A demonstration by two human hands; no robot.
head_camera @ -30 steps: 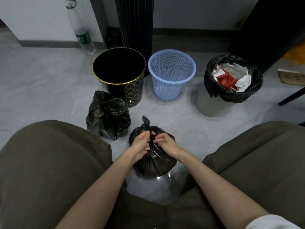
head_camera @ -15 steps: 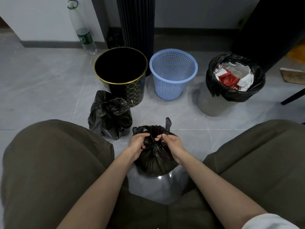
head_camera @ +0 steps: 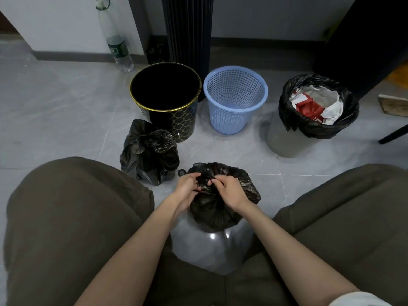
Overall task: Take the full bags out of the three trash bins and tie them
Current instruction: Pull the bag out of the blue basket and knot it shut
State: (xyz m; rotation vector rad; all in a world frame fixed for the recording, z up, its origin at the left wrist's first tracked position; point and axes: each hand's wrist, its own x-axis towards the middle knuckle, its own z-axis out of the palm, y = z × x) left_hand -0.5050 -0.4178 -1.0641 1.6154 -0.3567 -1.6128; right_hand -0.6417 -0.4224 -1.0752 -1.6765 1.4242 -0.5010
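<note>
**A:** Where do we have our hands?

**B:** Both are on the black bag (head_camera: 220,208), which stands on the floor (head_camera: 55,107) between our legs (head_camera: 77,217), close to us. Our left hand (head_camera: 187,188) and right hand (head_camera: 229,191) meet at its top.

**A:** And the fingers (head_camera: 217,181)?

**B:** They are curled in narrow on both hands, pinching the gathered plastic at the bag's neck. Our hands cover the spot, so we cannot tell whether a knot sits there.

**A:** What about the other bags?

**B:** A second black bag (head_camera: 150,151), bunched shut at the top, lies on the floor to the left, just beside the black bin (head_camera: 176,127) with the gold rim. The third bag (head_camera: 320,129) still lines the grey bin (head_camera: 284,140) at the far right, its mouth open over red and white paper (head_camera: 313,107).

**A:** And between those two bins?

**B:** The blue basket (head_camera: 234,115) stands between them with no bag in it. A plastic bottle (head_camera: 117,47) stands far left by the wall.
</note>
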